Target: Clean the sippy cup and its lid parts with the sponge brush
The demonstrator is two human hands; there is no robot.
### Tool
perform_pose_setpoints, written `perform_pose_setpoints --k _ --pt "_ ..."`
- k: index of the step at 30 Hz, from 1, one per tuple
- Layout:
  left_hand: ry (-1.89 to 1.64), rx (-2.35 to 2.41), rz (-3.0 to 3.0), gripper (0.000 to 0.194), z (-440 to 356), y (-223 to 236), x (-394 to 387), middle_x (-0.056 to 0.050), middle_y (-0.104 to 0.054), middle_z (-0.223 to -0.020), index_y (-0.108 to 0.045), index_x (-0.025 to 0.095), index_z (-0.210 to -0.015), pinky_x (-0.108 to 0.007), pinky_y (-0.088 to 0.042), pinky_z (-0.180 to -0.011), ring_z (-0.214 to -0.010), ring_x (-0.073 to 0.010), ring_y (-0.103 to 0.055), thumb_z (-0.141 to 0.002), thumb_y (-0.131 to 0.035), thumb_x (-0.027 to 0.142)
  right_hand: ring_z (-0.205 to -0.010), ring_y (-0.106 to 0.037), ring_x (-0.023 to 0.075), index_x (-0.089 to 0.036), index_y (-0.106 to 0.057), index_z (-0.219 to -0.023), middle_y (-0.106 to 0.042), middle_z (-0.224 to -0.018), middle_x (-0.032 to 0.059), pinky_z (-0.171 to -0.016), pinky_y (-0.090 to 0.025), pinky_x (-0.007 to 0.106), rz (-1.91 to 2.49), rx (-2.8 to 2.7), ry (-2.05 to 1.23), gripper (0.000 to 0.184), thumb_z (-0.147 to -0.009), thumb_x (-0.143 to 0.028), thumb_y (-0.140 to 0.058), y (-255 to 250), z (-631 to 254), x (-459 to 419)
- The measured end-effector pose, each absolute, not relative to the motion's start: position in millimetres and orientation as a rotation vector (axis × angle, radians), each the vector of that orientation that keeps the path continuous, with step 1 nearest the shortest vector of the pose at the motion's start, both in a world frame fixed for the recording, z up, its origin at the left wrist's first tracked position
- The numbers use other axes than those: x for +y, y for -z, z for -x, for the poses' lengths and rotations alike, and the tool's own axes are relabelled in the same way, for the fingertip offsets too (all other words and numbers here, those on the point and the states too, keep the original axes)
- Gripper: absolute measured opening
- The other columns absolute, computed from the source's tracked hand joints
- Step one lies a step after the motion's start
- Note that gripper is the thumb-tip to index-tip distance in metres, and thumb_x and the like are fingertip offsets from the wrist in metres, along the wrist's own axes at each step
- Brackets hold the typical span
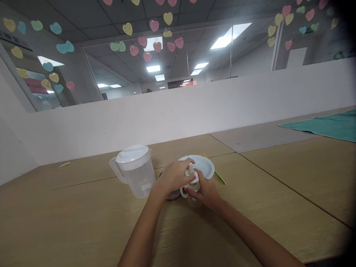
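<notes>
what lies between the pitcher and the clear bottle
The left hand and, mostly hidden behind it, a dark object I cannot identify, in the head view.

Hands (pixel 174 175): two. Bottle (pixel 194 186): one. Pitcher (pixel 139 174): one. Plate (pixel 207 167): one. Cloth (pixel 333 125): one. Stick (pixel 220 178): one or two, middle hidden. Dark object (pixel 174 195): one. Heart notes (pixel 168 18): over thirty.

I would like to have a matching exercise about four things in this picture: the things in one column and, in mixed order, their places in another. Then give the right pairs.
Things
1. translucent plastic pitcher with a white lid
2. small clear bottle with a white collar
3. round white dish
4. teal cloth

Places
A. at the right edge of the picture
B. just beyond the hands, partly hidden
C. upright, left of the hands
D. held by the left hand and right hand

Right pairs: 1-C, 2-D, 3-B, 4-A
</notes>
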State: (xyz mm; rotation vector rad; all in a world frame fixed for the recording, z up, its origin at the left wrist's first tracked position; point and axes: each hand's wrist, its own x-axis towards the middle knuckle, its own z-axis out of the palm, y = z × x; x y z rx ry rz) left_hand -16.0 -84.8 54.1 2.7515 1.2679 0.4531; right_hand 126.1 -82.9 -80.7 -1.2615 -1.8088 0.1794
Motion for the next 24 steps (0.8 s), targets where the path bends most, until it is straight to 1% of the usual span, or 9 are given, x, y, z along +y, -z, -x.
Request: perform_pose_setpoints --k 4,6,9,13,14,16,19,22,24 --pt "-0.6 1.279 -2.732 0.043 21 -61 -87 0.0 -0.064 -0.099 -0.049 0.029 -0.122 -0.024 -0.044 -0.065 -0.074 -0.0147 -0.06 -0.079 -0.049 0.036 -0.073 -0.064 0.0215 -0.015 -0.038 -0.124 -0.067 -0.089 0.0069 -0.056 -0.039 0.026 1.28 -1.8 -0.108 0.064 -0.077 -0.056 -0.053 84 -125 -82" --pt "-0.676 1.278 -2.725 0.043 22 -64 -88 0.0 -0.064 -0.1 -0.049 0.029 -0.122 -0.024 -0.045 -0.066 -0.072 -0.0138 -0.059 -0.08 -0.049 0.035 -0.074 -0.064 0.021 -0.014 -0.037 -0.125 -0.066 -0.091 0.0074 -0.058 -0.041 0.026 1.255 -1.809 -0.072 0.064 -0.078 -0.056 -0.052 84 -126 -82" --pt "-0.786 1.296 -2.709 0.042 22 -67 -88 0.0 -0.063 -0.101 -0.048 0.029 -0.122 -0.025 -0.046 -0.065 -0.072 -0.014 -0.06 -0.08 -0.049 0.032 -0.079 -0.064 0.022 -0.015 -0.038 -0.125 -0.065 -0.094 0.0086 -0.062 -0.043 0.027 1.248 -1.812 -0.048 0.063 -0.079 -0.056 -0.051 84 -126 -84" --pt "-0.883 1.314 -2.695 0.043 20 -68 -88 -0.001 -0.063 -0.096 -0.047 0.027 -0.124 -0.026 -0.047 -0.067 -0.072 -0.0144 -0.061 -0.081 -0.049 0.031 -0.076 -0.063 0.0217 -0.014 -0.043 -0.12 -0.064 -0.089 0.0085 -0.064 -0.045 0.03 1.258 -1.789 -0.011 0.056 -0.081 -0.054 -0.049 84 -127 -85" --pt "-0.902 1.314 -2.693 0.043 19 -68 -88 -0.001 -0.063 -0.094 -0.047 0.027 -0.124 -0.026 -0.047 -0.067 -0.072 -0.0143 -0.061 -0.081 -0.049 0.031 -0.077 -0.063 0.0216 -0.014 -0.044 -0.119 -0.064 -0.091 0.0093 -0.066 -0.047 0.031 1.238 -1.781 0.013 0.054 -0.082 -0.052 -0.048 85 -128 -85" --pt "-0.951 1.32 -2.681 0.042 19 -68 -88 -0.001 -0.063 -0.093 -0.047 0.027 -0.124 -0.026 -0.047 -0.067 -0.072 -0.0143 -0.061 -0.082 -0.049 0.03 -0.088 -0.061 0.0226 -0.014 -0.044 -0.119 -0.061 -0.103 0.0122 -0.072 -0.048 0.032 1.164 -1.766 0.075 0.05 -0.083 -0.048 -0.048 86 -128 -84" --pt "-1.021 1.332 -2.657 0.041 19 -69 -88 -0.001 -0.062 -0.093 -0.046 0.028 -0.124 -0.025 -0.047 -0.067 -0.073 -0.014 -0.061 -0.083 -0.049 0.031 -0.112 -0.051 0.0257 -0.015 -0.044 -0.121 -0.053 -0.121 0.0145 -0.086 -0.047 0.036 1.031 -1.772 0.193 0.046 -0.084 -0.042 -0.049 86 -130 -83" --pt "-1.065 1.316 -2.636 0.042 18 -70 -89 -0.001 -0.062 -0.092 -0.044 0.028 -0.126 -0.025 -0.048 -0.067 -0.073 -0.0137 -0.061 -0.084 -0.048 0.033 -0.12 -0.044 0.0263 -0.015 -0.048 -0.12 -0.05 -0.126 0.0149 -0.094 -0.042 0.041 0.959 -1.843 0.283 0.043 -0.084 -0.039 -0.049 84 -132 -81" --pt "-1.076 1.291 -2.625 0.043 17 -69 -90 -0.001 -0.062 -0.092 -0.043 0.028 -0.127 -0.025 -0.048 -0.068 -0.075 -0.0138 -0.06 -0.085 -0.048 0.034 -0.123 -0.041 0.0261 -0.017 -0.049 -0.124 -0.047 -0.131 0.0137 -0.098 -0.039 0.044 0.946 -1.904 0.332 0.043 -0.086 -0.037 -0.047 82 -132 -81"
